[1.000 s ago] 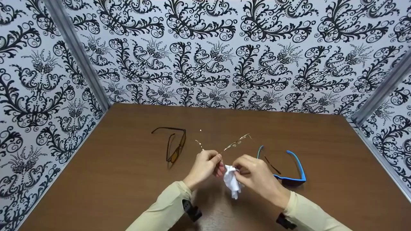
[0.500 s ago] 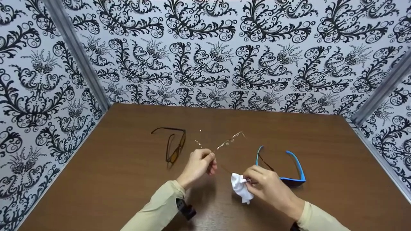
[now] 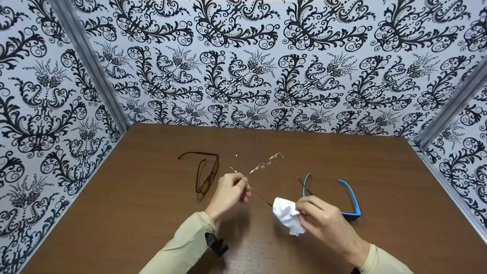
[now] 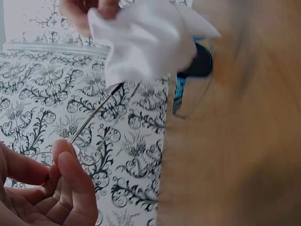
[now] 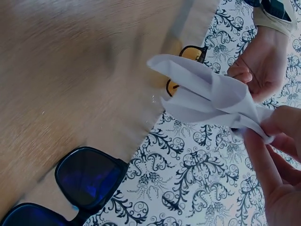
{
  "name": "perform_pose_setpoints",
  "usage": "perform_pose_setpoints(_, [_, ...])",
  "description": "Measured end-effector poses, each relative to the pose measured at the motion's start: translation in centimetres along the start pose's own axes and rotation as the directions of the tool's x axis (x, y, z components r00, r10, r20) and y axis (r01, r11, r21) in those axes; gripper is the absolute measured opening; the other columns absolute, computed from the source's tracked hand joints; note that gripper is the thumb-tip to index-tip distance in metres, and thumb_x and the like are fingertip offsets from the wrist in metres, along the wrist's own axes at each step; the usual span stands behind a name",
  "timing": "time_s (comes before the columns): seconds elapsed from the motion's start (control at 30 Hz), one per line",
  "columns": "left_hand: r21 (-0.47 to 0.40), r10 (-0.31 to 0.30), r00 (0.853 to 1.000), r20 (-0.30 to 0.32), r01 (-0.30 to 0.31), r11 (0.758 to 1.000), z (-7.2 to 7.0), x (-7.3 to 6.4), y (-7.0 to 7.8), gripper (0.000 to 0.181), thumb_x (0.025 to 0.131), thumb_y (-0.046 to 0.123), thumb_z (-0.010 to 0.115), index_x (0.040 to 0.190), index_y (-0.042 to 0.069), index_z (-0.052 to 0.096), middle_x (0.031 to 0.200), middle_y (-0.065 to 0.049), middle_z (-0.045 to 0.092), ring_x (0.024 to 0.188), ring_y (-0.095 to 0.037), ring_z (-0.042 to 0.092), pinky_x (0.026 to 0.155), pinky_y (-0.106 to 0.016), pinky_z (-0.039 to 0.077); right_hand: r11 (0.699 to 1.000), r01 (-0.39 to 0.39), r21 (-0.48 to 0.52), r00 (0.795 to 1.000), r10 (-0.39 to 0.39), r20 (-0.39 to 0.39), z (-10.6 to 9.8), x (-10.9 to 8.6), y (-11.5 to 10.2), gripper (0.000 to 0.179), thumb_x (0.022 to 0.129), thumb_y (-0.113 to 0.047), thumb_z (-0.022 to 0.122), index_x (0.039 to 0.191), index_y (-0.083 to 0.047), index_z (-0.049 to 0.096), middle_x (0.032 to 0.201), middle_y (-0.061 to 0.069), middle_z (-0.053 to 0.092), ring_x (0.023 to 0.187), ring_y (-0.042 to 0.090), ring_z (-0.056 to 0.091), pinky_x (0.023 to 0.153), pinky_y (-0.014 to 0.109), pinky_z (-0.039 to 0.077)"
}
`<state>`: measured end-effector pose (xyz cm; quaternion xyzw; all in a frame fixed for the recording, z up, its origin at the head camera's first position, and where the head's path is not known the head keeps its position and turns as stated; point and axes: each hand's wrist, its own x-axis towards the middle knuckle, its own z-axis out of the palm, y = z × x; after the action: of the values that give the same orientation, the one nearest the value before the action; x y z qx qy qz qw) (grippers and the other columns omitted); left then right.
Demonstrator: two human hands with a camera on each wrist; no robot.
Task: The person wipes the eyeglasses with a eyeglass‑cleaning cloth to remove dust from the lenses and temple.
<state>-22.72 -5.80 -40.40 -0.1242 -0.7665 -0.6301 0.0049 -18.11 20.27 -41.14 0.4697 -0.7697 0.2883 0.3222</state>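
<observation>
My left hand (image 3: pixel 228 192) pinches a pair of thin gold-framed eyeglasses (image 3: pixel 262 166) near one end of the front, above the table. One temple arm (image 4: pixel 96 113) runs from my left fingers toward a crumpled white cloth (image 3: pixel 288 215). Its dark tip (image 3: pixel 270 204) shows at the cloth's edge; whether the cloth wraps the tip end is hidden. The cloth is pinched between the thumb and fingers of my right hand (image 3: pixel 331 224). In the right wrist view, the cloth (image 5: pixel 211 94) hangs folded from the right fingers, with my left hand (image 5: pixel 263 63) beyond it.
Black-framed glasses with amber lenses (image 3: pixel 207 182) lie on the brown table (image 3: pixel 133 213) to the left. Blue sunglasses with dark lenses (image 3: pixel 354 201) lie right, partly behind my right hand. Patterned walls (image 3: pixel 243 76) stand at the back and sides.
My left hand and the gold-framed eyeglasses have moved left. My right hand has shifted right with the cloth, widening the gap between the hands and exposing more of the temple arm.
</observation>
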Motion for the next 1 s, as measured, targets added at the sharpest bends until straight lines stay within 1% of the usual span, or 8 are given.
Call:
perform_pose_setpoints(0.13, [0.037, 0.011, 0.999, -0.035, -0.009, 0.999, -0.7, 0.3, -0.2, 0.023, 0.094, -0.001, 0.048, 0.076, -0.009, 0.060, 0.062, -0.007, 0.061, 0.049, -0.012, 0.058, 0.051, -0.032, 0.053, 1.000, -0.013, 0.019, 0.998, 0.015, -0.065, -0.3, -0.5, 0.1, 0.019, 0.097, -0.013, 0.051, 0.092, -0.002, 0.065, 0.094, 0.008, 0.062, 0.075, 0.016, 0.061, 0.066, 0.014, 0.049])
perform_pose_setpoints(0.27, [0.066, 0.013, 0.997, -0.073, -0.008, 0.998, -1.7, 0.8, -0.3, 0.023, 0.094, -0.002, 0.047, 0.076, -0.008, 0.060, 0.062, -0.007, 0.061, 0.049, -0.013, 0.058, 0.051, -0.031, 0.053, 0.992, -0.100, 0.072, 0.993, 0.105, -0.062, -1.0, -0.9, 0.3, 0.019, 0.097, -0.015, 0.053, 0.094, -0.001, 0.066, 0.094, 0.008, 0.063, 0.076, 0.015, 0.063, 0.065, 0.014, 0.050])
perform_pose_setpoints(0.37, [0.098, 0.017, 0.993, -0.113, -0.006, 0.995, -2.6, 1.2, -0.3, 0.023, 0.094, -0.002, 0.049, 0.074, -0.005, 0.061, 0.061, -0.008, 0.062, 0.049, -0.013, 0.059, 0.050, -0.030, 0.053, 0.981, -0.165, 0.102, 0.984, 0.171, -0.057, -1.7, -1.3, 0.7, 0.008, 0.087, 0.003, 0.065, 0.094, -0.001, 0.067, 0.094, 0.008, 0.064, 0.075, 0.015, 0.063, 0.063, 0.014, 0.050])
perform_pose_setpoints(0.5, [0.151, 0.041, 0.987, -0.157, -0.017, 0.988, -3.6, 1.8, -0.1, 0.024, 0.093, -0.002, 0.050, 0.073, -0.003, 0.062, 0.062, -0.011, 0.063, 0.049, -0.015, 0.060, 0.050, -0.030, 0.053, 0.965, -0.229, 0.127, 0.967, 0.240, -0.083, -2.3, -1.7, 1.4, 0.038, 0.065, 0.025, 0.070, 0.093, -0.001, 0.067, 0.091, 0.009, 0.065, 0.074, 0.015, 0.065, 0.063, 0.016, 0.052])
perform_pose_setpoints(0.63, [0.243, 0.068, 0.980, -0.189, -0.020, 0.970, -4.2, 2.5, 0.1, 0.025, 0.093, -0.001, 0.051, 0.071, -0.001, 0.063, 0.062, -0.012, 0.064, 0.048, -0.014, 0.059, 0.049, -0.028, 0.052, 0.946, -0.295, 0.134, 0.946, 0.309, -0.098, -2.8, -2.1, 1.7, 0.040, 0.064, 0.026, 0.072, 0.092, -0.002, 0.068, 0.090, 0.008, 0.066, 0.074, 0.014, 0.067, 0.064, 0.018, 0.053])
perform_pose_setpoints(0.73, [0.345, 0.100, 0.974, -0.202, -0.025, 0.938, -4.6, 3.1, 0.3, 0.026, 0.093, 0.001, 0.051, 0.070, 0.001, 0.064, 0.061, -0.010, 0.064, 0.047, -0.012, 0.058, 0.049, -0.027, 0.051, 0.934, -0.329, 0.139, 0.935, 0.343, -0.092, -3.1, -2.2, 1.8, 0.038, 0.067, 0.025, 0.071, 0.093, -0.003, 0.068, 0.090, 0.007, 0.066, 0.074, 0.012, 0.067, 0.063, 0.019, 0.053])
perform_pose_setpoints(0.83, [0.454, 0.138, 0.971, -0.195, -0.035, 0.890, -5.0, 3.8, 0.6, 0.027, 0.092, 0.002, 0.053, 0.068, 0.004, 0.064, 0.058, -0.007, 0.064, 0.048, -0.012, 0.058, 0.055, -0.031, 0.052, 0.922, -0.355, 0.154, 0.926, 0.370, -0.081, -3.4, -2.4, 1.8, 0.035, 0.070, 0.023, 0.070, 0.093, -0.003, 0.067, 0.091, 0.007, 0.066, 0.076, 0.010, 0.067, 0.064, 0.019, 0.053])
perform_pose_setpoints(1.0, [0.625, 0.175, 0.969, -0.174, -0.029, 0.780, -5.6, 5.1, 1.6, 0.020, 0.090, 0.003, 0.056, 0.073, 0.001, 0.066, 0.066, -0.008, 0.064, 0.059, -0.021, 0.058, 0.065, -0.040, 0.050, 0.923, -0.349, 0.159, 0.924, 0.368, -0.103, -3.4, -3.1, 2.2, 0.037, 0.067, 0.026, 0.070, 0.093, -0.001, 0.067, 0.088, 0.009, 0.066, 0.074, 0.012, 0.067, 0.063, 0.019, 0.053])
